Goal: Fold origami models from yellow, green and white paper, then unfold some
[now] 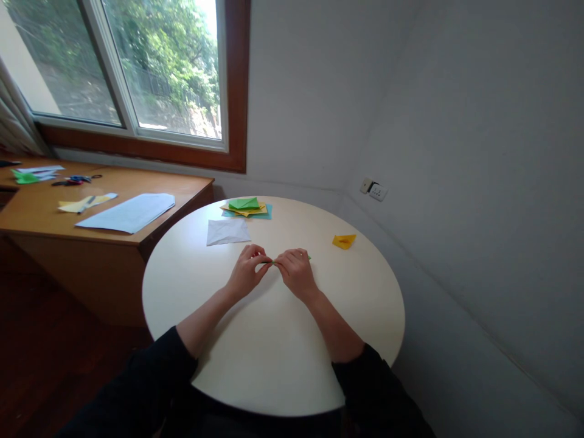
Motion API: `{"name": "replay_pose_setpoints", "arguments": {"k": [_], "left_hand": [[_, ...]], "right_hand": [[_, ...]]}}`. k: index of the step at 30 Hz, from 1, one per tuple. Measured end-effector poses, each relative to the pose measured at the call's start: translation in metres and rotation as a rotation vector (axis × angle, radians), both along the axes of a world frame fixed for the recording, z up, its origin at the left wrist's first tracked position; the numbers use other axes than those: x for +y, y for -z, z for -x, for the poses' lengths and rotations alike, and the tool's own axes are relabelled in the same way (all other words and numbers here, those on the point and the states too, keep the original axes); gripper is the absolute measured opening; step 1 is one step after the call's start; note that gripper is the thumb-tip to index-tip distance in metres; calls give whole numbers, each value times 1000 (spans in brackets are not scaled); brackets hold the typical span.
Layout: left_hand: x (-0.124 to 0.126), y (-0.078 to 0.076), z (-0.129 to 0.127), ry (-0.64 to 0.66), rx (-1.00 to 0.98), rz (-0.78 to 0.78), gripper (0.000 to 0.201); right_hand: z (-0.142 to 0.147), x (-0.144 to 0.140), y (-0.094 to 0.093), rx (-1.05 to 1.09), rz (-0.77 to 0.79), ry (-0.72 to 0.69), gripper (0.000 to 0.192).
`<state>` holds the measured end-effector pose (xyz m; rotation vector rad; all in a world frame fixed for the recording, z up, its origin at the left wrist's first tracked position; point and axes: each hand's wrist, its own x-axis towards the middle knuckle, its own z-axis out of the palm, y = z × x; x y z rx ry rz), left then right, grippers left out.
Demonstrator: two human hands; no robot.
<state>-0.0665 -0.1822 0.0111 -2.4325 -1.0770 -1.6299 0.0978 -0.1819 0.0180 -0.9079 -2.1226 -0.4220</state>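
Between my two hands is a small piece of folded green paper (273,262), held just above the white round table (269,340). My left hand (247,269) pinches its left end between thumb and fingers. On the other side my right hand (295,272) pinches it too, and a green tip shows past the knuckles. Most of the paper is hidden by my fingers, so its full shape cannot be made out. Beyond my left hand lies a creased white sheet of paper (228,232).
At the table's far edge sits a stack of green, yellow and blue paper (244,205). A folded yellow paper piece (344,241) lies to the right. Left stands a wooden desk (191,188) with white sheets (130,213), scissors (78,180) and a pen on yellow paper (86,203).
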Motion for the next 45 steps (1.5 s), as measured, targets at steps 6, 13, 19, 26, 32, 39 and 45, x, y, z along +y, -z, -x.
{"name": "replay_pose_setpoints", "arguments": {"k": [6, 13, 19, 26, 32, 39, 45], "left_hand": [[0, -2, 2, -58, 87, -52, 9], [1, -4, 6, -112, 78, -44, 10], [4, -5, 12, -142, 43, -36, 10], [5, -8, 15, -145, -7, -19, 9], [5, -10, 18, -160, -37, -24, 9], [8, -11, 22, -183, -108, -19, 8], [11, -18, 20, -134, -204, 41, 8]], "right_hand": [[1, 0, 1, 20, 8, -10, 14], [-4, 4, 2, 57, 32, 10, 11], [-11, 6, 1, 140, 28, 31, 10], [-19, 8, 0, 170, -6, 39, 7], [-26, 10, -3, 189, -15, 60, 8], [-41, 15, -1, 254, 7, 135, 12], [-46, 20, 2, 490, 123, 196, 19]]}}
